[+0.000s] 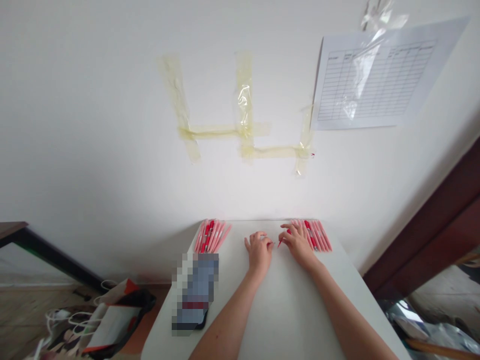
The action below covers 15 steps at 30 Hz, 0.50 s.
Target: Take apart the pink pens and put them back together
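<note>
My left hand [259,251] is over the middle of the white table, thumb and index finger pinched together. Whatever sits between those fingertips is too small to make out. Beside it, my right hand [299,245] grips a slim red pen [279,243], mostly hidden by the fingers, its end pointing toward my left hand. A small gap separates the two hands. Close by my right hand lies a row of pink pens [321,235] with a red pen [311,235] among them. Another group of pink pens [218,237] and red pens [207,236] lies at the table's back left corner.
A phone-like device [197,292], blurred out, rests on the left side of the white table [285,320]. The table's back edge meets a wall carrying yellowed tape [245,110] and a printed sheet [375,80]. Bags and cables [112,320] lie on the floor at left.
</note>
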Tool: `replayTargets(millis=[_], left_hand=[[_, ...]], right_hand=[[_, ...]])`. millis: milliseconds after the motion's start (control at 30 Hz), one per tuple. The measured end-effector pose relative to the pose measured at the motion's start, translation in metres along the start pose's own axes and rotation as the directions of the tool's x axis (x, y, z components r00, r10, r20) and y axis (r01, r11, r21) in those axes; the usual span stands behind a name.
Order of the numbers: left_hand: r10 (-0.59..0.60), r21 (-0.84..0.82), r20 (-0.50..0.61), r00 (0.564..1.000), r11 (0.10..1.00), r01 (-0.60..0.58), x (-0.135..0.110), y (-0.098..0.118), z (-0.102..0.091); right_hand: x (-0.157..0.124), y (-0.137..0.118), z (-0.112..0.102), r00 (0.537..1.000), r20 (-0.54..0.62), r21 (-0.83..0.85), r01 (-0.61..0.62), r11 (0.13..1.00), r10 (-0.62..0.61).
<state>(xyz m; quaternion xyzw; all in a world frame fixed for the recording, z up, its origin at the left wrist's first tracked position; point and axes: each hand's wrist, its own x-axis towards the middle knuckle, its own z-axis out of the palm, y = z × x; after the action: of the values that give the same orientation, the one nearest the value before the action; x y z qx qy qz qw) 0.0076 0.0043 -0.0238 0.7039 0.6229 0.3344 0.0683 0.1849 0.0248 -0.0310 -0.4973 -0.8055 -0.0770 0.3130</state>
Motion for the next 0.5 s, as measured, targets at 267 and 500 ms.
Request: replayTargets(millis=[267, 500], left_hand=[[0.041, -0.078, 0.005, 0.999, 0.996, -0.04, 0.001, -0.002, 0.002], [0.053, -0.075, 0.01, 0.999, 0.996, -0.052, 0.001, 0.0, -0.002]], right_hand=[[-0.004, -0.004, -0.022, 0.993, -0.114, -0.018, -0.044, 0.999, 0.042], [-0.012, 0.001, -0.023, 0.99, -0.125, -0.036, -0.077, 0.996, 0.072]])
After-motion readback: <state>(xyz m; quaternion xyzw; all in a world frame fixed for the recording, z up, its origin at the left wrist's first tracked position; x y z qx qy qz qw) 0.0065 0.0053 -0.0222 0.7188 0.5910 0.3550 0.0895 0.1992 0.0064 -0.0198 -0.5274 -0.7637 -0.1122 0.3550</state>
